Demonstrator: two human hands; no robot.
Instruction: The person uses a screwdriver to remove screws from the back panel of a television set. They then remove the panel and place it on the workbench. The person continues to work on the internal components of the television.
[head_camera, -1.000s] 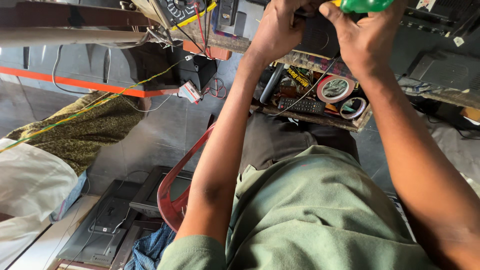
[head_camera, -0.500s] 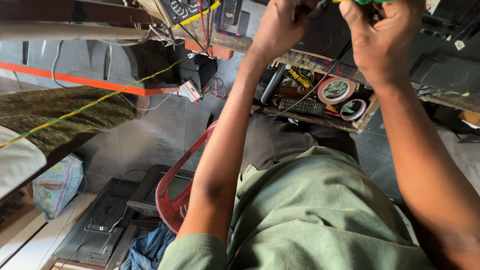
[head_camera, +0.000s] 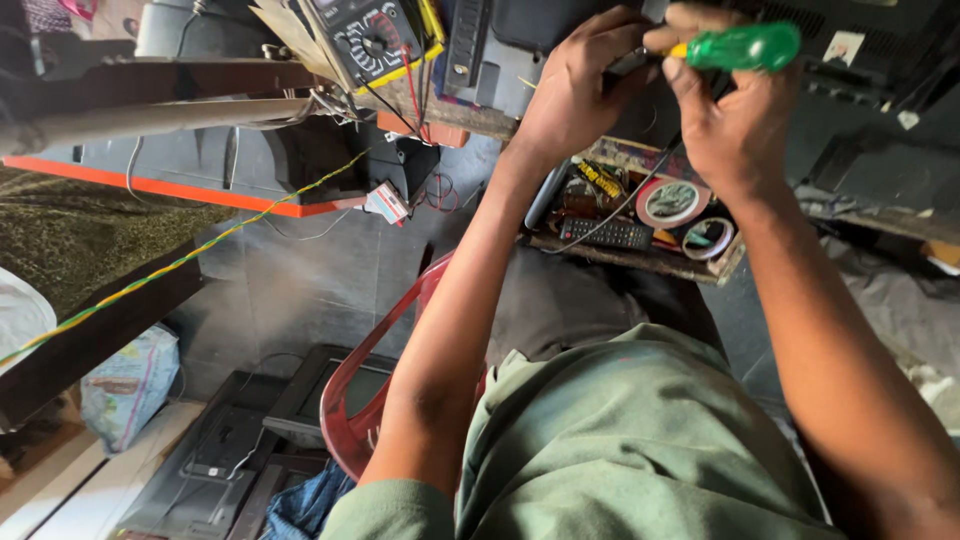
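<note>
Green see-through plastic made up the handle of the one screwdriver (head_camera: 742, 46), and the right hand (head_camera: 728, 120) was closed around it. The left hand (head_camera: 578, 92) was curled shut just beside it, pinching something small and dark; what it was could not be told. Both hands were pressed close to the black plastic back of a device (head_camera: 860, 60) at the top of the view, so there was almost no room between them.

Just below the hands sat one wooden box of parts (head_camera: 640, 262). Inside it lay two rolls of tape: a red-rimmed roll (head_camera: 672, 202) and a smaller white-rimmed roll (head_camera: 708, 238) touching it. One black remote control with grey buttons (head_camera: 604, 232) lay beside the rolls, near the box's front edge. A thin dark wire crossed over the box.

Well to the left of the box stood one black meter with a round dial (head_camera: 372, 40), right at the top edge. One red plastic chair (head_camera: 352, 400) curved below the box, and the grey tiled floor (head_camera: 290, 290) between chair and meter had open room.

Since the earlier frames, the view had shifted, so the whole screwdriver handle showed instead of being cut off. The hands had stayed at the same spot on the device.
</note>
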